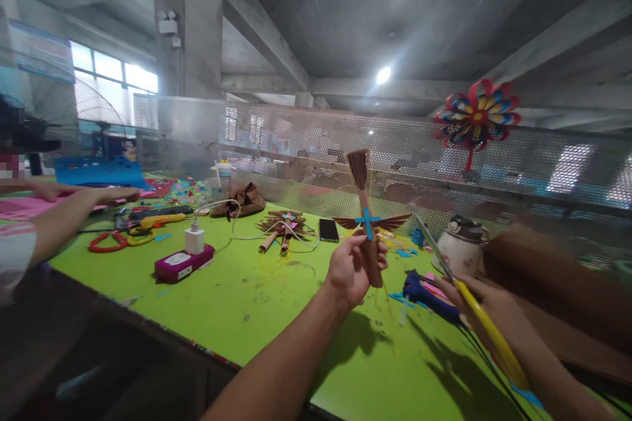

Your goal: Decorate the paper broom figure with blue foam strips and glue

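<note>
My left hand (345,271) is closed round the lower stem of a brown paper craft figure (360,174), held upright above the table. The figure has a fringed top, pleated wings to both sides and a blue strip cross (368,218) at its middle. To the right, my right hand (496,319) grips yellow-handled scissors (476,308), their blades pointing up and left, apart from the figure; some of its fingers are hidden. Just beyond that hand lies a dark blue glue gun (429,296), with blue paper scraps near it.
On the green table (257,322) are a purple power strip (184,264) with a white charger, a second brown craft (286,227), a phone (328,230) and a jug (461,243). A co-worker's arm (74,214) reaches in at left. A mesh screen (306,145) borders the back.
</note>
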### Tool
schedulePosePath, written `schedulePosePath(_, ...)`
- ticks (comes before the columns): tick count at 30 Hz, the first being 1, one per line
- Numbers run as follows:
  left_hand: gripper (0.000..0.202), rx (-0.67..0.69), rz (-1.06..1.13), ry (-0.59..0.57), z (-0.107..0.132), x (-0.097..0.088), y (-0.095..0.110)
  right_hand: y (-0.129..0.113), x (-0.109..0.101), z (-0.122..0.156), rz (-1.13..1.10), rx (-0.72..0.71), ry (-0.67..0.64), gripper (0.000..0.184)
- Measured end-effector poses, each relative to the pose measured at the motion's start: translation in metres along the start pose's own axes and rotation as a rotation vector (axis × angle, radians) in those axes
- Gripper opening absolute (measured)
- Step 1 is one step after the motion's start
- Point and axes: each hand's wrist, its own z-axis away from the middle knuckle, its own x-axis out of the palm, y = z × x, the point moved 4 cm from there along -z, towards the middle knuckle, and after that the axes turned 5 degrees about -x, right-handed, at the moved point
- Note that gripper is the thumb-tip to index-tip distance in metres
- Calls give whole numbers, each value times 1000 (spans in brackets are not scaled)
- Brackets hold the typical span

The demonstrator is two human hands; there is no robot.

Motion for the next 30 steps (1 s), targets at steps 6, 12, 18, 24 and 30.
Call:
schedulePosePath(6,17,75,-71,42,1,0,4,21,40,2,72,104,-286,50)
schedulePosePath(12,28,91,-126,32,2,2,7,1,59,24,134,-18,-406,41)
schedulePosePath(18,28,115,-198,59,-2,0,8,-3,75,42,158,-101,-443,32)
schedulePosePath(24,17,182,-287,95,-8,-4,7,-5,68,52,276,-168,-482,32)
schedulePosePath(30,9,168,-379,173,-12,-5,5,-18,41,52,212,-351,-537,28)
